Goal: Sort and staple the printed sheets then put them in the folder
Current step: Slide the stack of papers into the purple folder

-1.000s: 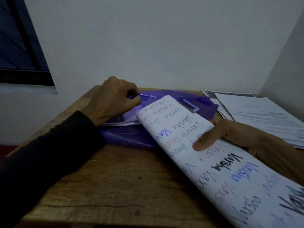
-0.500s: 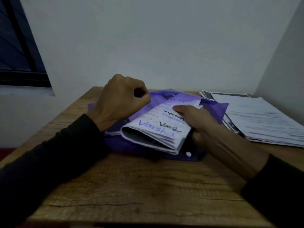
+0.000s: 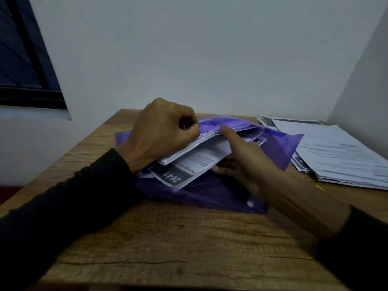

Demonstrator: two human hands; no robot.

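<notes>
Folder: the translucent purple plastic folder (image 3: 220, 194) lies flat on the wooden table (image 3: 189, 244), toward the far side. I see a white snap button (image 3: 250, 203) on its near right corner, and its top cover (image 3: 222, 122) is raised off the papers inside.
Printed sheets going in: a bundle of white printed sheets (image 3: 195, 158) sits partly inside the folder's mouth, its near end sticking out toward me. The outermost page carries a dark grey header block with the number "2641" (image 3: 173, 179), read upside down from my view.
Left hand: my left hand (image 3: 161, 133) is curled, thumb and fingers pinching the lifted cover edge together with the top pages, holding the folder open.
Right hand: my right hand (image 3: 243, 158) rests on the bundle, index finger straight and lying along the paper under the cover. The other fingers wrap beneath the sheets, so it has hold of the bundle.
Remaining stack: a loose pile of white printed pages (image 3: 336, 156) lies on the table's far right, just beside the folder's right edge.
Sleeves: black long sleeves (image 3: 63, 206) cover both forearms.
Small item: a tiny yellow sliver (image 3: 319, 187) lies near the pile; I cannot tell what it is.
</notes>
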